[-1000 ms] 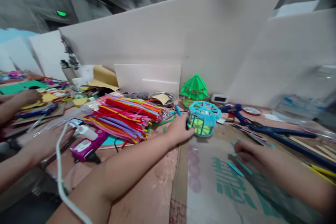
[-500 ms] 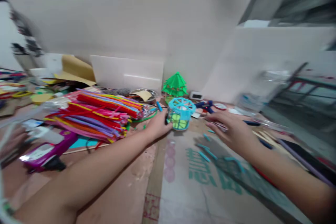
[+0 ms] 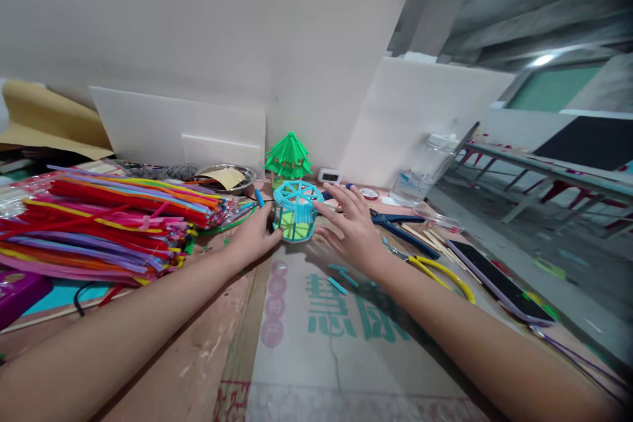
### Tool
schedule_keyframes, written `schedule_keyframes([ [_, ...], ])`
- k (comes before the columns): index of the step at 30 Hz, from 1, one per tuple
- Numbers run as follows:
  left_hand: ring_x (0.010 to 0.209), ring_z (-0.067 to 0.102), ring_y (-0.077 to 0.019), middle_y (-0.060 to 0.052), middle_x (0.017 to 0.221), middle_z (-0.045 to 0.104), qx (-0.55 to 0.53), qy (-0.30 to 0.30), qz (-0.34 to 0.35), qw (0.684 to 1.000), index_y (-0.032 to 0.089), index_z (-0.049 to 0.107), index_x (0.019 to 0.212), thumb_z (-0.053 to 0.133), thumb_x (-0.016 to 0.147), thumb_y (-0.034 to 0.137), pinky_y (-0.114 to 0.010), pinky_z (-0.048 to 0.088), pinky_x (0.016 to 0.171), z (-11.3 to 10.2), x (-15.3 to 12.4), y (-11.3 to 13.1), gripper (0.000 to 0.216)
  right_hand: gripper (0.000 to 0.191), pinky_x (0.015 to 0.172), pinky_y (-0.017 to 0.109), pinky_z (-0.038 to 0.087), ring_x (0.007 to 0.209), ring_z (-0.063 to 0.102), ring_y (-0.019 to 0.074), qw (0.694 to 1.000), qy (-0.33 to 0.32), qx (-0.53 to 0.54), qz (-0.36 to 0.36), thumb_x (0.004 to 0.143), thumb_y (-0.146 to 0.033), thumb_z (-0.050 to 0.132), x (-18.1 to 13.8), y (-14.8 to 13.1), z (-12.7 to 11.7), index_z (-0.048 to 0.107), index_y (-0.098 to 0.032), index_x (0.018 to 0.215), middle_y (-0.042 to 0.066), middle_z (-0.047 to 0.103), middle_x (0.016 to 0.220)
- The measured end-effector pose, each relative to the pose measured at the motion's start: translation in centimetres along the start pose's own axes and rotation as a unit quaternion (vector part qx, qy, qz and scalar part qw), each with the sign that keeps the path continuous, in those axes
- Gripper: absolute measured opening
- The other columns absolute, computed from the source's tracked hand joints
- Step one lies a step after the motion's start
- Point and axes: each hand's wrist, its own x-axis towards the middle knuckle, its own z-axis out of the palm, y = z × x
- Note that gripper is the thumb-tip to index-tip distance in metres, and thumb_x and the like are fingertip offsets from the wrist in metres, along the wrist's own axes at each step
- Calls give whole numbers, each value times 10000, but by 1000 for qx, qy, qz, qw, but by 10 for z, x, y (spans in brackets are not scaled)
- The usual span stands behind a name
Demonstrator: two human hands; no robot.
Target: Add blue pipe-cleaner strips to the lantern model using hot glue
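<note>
A small cyan pipe-cleaner pavilion (image 3: 295, 210) with a spoked roof and a green inside stands on a sheet of cardboard (image 3: 346, 343). My left hand (image 3: 254, 237) grips its left side. My right hand (image 3: 349, 227) is just to its right, fingers spread and apart, close to it or touching its side. A green pipe-cleaner pavilion (image 3: 287, 157) stands right behind. Short cyan stick pieces (image 3: 341, 280) lie on the cardboard near my right wrist.
A big bundle of coloured pipe cleaners (image 3: 109, 217) fills the left. A metal dish (image 3: 227, 177) sits behind it. Blue pliers (image 3: 403, 227), yellow-handled pliers (image 3: 440, 270), a phone (image 3: 499, 280) and a clear bottle (image 3: 420, 171) lie on the right. White boards (image 3: 222, 53) wall the back.
My view swung right, so the neighbour's hands and glue gun left the frame. My right hand rose from the cyan sticks and came up beside the cyan pavilion. My left hand kept its hold.
</note>
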Motion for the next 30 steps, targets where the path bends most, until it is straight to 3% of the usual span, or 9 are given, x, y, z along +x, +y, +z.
schedule_keyframes([
  [8,936,659,-241,-70,1057,694,5,-11,-3,1000,213,564,1159,614,800,256,-360,541,828,-3,-1,5,365,391,1190,562,263,1426,402,299,998,-40,34,19,922,-421,625,15,1,3,605,-236,1266,155,491,1493],
  [22,872,643,-226,-61,992,681,14,-11,-1,1000,207,563,1129,611,805,267,-330,524,770,-2,-1,3,334,346,1167,543,303,1347,471,301,995,-20,90,38,900,-428,654,19,2,11,651,-225,1180,155,573,1376],
  [30,919,647,-252,-79,1024,685,-27,8,-13,1000,214,572,1145,644,769,246,-371,519,833,-2,-1,6,383,559,1142,607,316,1349,471,346,995,-17,96,24,884,-470,661,15,-1,4,526,-239,1375,173,546,1413],
])
